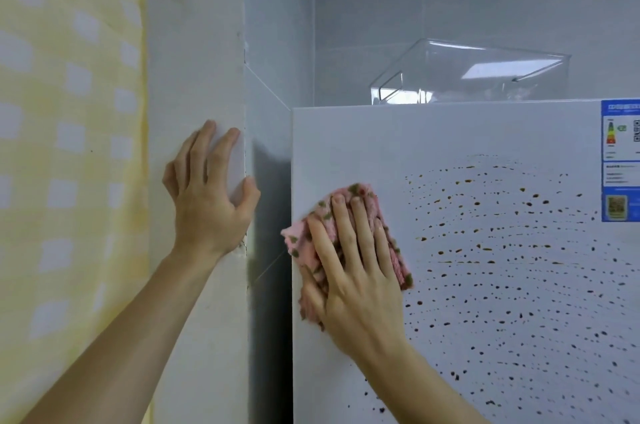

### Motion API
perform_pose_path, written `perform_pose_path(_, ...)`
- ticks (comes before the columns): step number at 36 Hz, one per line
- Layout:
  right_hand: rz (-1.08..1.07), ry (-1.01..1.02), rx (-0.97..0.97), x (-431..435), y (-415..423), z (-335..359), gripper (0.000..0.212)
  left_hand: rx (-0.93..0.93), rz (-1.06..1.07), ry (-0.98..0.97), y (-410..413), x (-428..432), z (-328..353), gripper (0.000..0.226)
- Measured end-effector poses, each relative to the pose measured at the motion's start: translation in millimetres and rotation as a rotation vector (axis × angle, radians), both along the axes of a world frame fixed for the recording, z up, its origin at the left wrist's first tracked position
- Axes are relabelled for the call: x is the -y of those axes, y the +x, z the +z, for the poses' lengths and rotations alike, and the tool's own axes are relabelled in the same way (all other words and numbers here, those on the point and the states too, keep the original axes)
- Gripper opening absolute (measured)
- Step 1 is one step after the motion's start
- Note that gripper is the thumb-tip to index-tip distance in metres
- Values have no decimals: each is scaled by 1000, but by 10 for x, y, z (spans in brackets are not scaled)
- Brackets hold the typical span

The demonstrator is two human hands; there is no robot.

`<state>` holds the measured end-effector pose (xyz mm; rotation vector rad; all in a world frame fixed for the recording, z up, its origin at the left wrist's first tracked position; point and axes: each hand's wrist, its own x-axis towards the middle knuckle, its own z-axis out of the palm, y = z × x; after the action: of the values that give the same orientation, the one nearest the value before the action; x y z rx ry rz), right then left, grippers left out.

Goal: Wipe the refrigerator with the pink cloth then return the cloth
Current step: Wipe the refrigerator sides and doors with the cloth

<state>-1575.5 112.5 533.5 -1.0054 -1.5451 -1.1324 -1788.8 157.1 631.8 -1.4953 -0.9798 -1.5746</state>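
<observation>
The white refrigerator [363,146] fills the right half of the view. Its door is speckled with many brown spots to the right; the strip near its left edge is free of them. A folded pink cloth [388,216] with green-brown marks lies flat against the door near that left edge. My right hand [349,264] presses on the cloth with straight, spread fingers. My left hand [207,191] rests on the white wall corner to the left, fingers on the wall face and thumb hooked round its edge.
A clear plastic bin [467,74] sits on top of the refrigerator. A blue energy label [621,160] is stuck at the door's upper right. A yellow checked curtain [65,146] hangs at the far left. A narrow dark gap [270,250] separates wall and refrigerator.
</observation>
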Motion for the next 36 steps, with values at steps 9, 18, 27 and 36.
perform_pose_path(9,-81,27,-36,-66,-193,873,70,-4,-17,-4,-12,-15,-4,66)
perform_pose_path(18,-68,67,-95,-139,-259,1084,67,-8,7,-41,-44,-29,-49,71)
perform_pose_path(27,-86,-11,11,13,100,234,67,-37,-31,-62,-52,-54,-142,69)
perform_pose_path(36,-136,50,-116,8,489,1238,71,-31,-11,-88,-72,-43,-127,70)
